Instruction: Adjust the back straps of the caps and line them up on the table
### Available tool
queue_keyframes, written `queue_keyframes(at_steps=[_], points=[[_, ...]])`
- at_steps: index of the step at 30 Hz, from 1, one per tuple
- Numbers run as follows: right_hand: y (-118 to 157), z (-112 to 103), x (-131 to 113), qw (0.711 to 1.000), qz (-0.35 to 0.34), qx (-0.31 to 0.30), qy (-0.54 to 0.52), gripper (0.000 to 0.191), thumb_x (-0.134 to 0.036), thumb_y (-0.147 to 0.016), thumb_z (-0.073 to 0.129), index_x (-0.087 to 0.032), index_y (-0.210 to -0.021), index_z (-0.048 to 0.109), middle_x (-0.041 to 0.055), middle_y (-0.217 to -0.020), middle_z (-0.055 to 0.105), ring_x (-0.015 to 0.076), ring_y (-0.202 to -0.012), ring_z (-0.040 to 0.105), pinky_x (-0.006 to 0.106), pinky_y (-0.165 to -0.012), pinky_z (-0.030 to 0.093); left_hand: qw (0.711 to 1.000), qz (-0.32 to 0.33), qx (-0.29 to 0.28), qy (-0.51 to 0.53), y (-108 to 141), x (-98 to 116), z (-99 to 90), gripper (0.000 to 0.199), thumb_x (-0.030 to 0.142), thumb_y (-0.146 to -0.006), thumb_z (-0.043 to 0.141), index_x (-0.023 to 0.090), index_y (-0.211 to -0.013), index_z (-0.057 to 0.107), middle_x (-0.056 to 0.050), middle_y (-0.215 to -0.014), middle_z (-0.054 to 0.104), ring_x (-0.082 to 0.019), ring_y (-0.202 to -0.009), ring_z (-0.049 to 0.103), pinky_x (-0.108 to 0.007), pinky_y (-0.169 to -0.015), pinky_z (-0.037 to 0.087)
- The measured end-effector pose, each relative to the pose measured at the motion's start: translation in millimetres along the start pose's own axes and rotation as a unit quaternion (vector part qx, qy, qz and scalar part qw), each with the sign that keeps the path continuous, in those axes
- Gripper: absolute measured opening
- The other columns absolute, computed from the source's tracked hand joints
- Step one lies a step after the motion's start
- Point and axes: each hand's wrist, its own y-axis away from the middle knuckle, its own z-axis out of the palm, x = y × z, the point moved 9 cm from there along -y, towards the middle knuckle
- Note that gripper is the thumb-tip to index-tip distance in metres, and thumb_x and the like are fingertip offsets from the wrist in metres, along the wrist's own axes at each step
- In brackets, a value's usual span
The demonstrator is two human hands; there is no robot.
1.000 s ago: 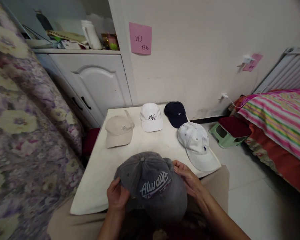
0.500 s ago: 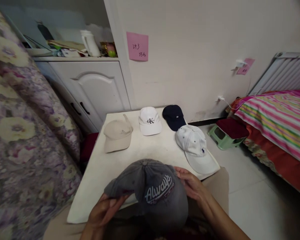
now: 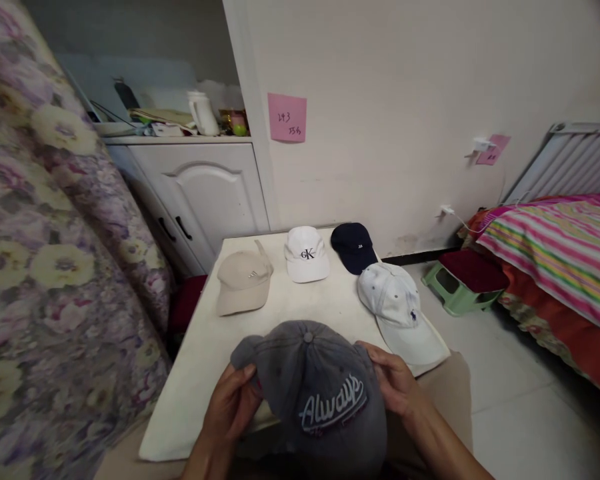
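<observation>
Between my hands is a dark grey baseball cap (image 3: 325, 373) with "Always" lettering, held over the table's near edge with its brim toward me. My left hand (image 3: 235, 400) pinches the cap at its left side, thumb on top. My right hand (image 3: 393, 380) grips the opposite side; some of its fingers are hidden behind the fabric. On the cream table (image 3: 200, 373) lie a beige cap (image 3: 244, 280) at the left, a white cap (image 3: 306, 257) at the back middle, a navy cap (image 3: 353, 247) at the back right and a pale denim cap (image 3: 400, 307) at the right.
A floral curtain (image 3: 70, 267) hangs on the left beside a white cabinet (image 3: 210, 190). Behind the table rises a wall with a pink note (image 3: 287, 117). To the right are a green stool (image 3: 460, 293) with a dark red top and a bed with a striped cover (image 3: 570, 247).
The grey cap's left part has been drawn in and folded more closely, with my left hand shifted right and up along it. The whole view has moved slightly.
</observation>
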Motion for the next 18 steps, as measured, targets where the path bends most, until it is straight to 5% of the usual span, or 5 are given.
queue_keyframes(at_steps=[9, 18], points=[[-7.6, 36.5, -12.3, 0.997, 0.017, -0.069, 0.019, 0.026, -0.021, -0.069, 0.076, -0.015, -0.094, 0.073, 0.0055, -0.085, 0.076, 0.0192, -0.075, 0.069, 0.029, -0.076, 0.05, 0.999, 0.021, -0.034, -0.014, -11.1, 19.8, 52.1, 0.057, 0.018, -0.072, 0.079, 0.022, -0.127, 0.064, -0.004, -0.094, 0.078, -0.026, -0.09, 0.075, -0.033, -0.086, 0.059], [-17.0, 48.5, -25.3, 0.997, -0.03, -0.062, 0.032, 0.02, -0.019, -0.07, 0.083, -0.014, -0.086, 0.071, -0.0001, -0.074, 0.07, 0.0109, -0.067, 0.064, 0.02, -0.067, 0.047, 0.995, 0.097, -0.003, -0.024, -15.6, 58.7, 54.9, 0.045, 0.023, -0.078, 0.077, 0.019, -0.122, 0.069, -0.007, -0.1, 0.078, -0.028, -0.097, 0.073, -0.033, -0.09, 0.058]])
